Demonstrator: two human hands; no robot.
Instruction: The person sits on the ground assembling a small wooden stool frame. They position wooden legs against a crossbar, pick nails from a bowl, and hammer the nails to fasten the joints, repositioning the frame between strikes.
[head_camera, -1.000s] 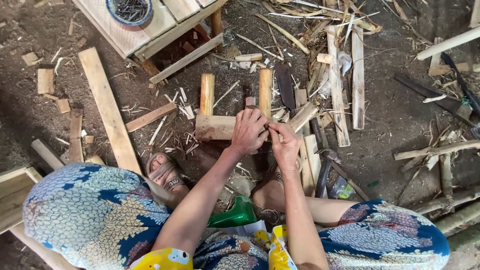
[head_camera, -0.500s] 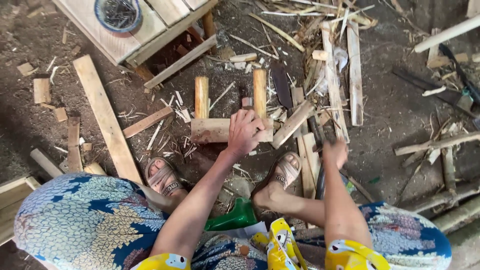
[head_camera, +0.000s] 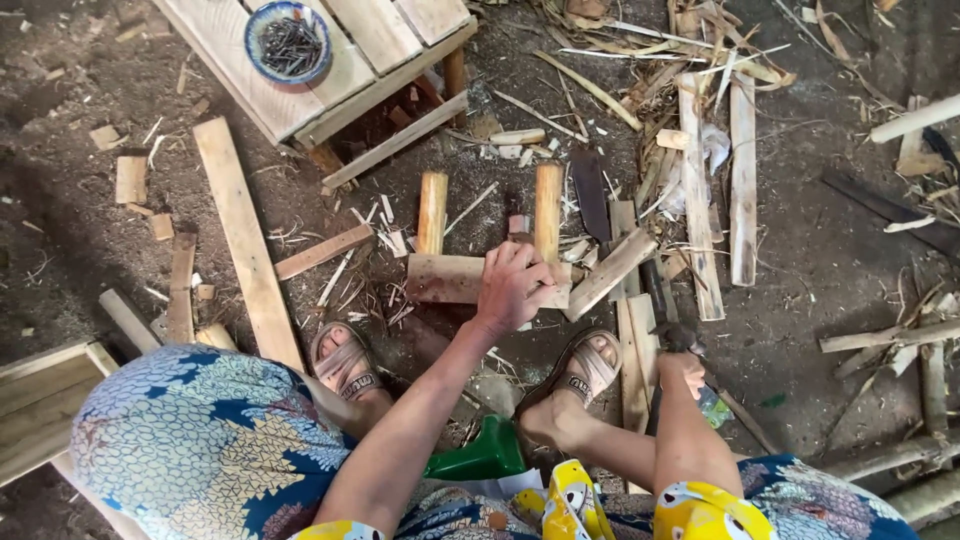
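While the person is sitting low on the dirt floor, the left hand (head_camera: 512, 285) is pressing down on a flat wooden board (head_camera: 450, 280), with its fingers curled over the board's right end. This board is lying across two round wooden sticks (head_camera: 432, 212) that are pointing away from the person, side by side. The right hand (head_camera: 682, 368) is reaching down by the right foot and is closing around the dark handle of a hammer (head_camera: 662, 305), which is lying on the ground among loose slats. The hammer's head is too dark to make out well. Both feet are wearing tan sandals (head_camera: 345, 362) and are resting just near the board, one on each side of the left arm. A green plastic thing (head_camera: 485, 455) is sitting between the legs. A long plank (head_camera: 245, 240) is lying to the left on the dirt. Further away, a wooden pallet (head_camera: 380, 40) is holding a blue bowl (head_camera: 288, 40) full of dark nails. Wood chips and thin strips are lying all around the ground
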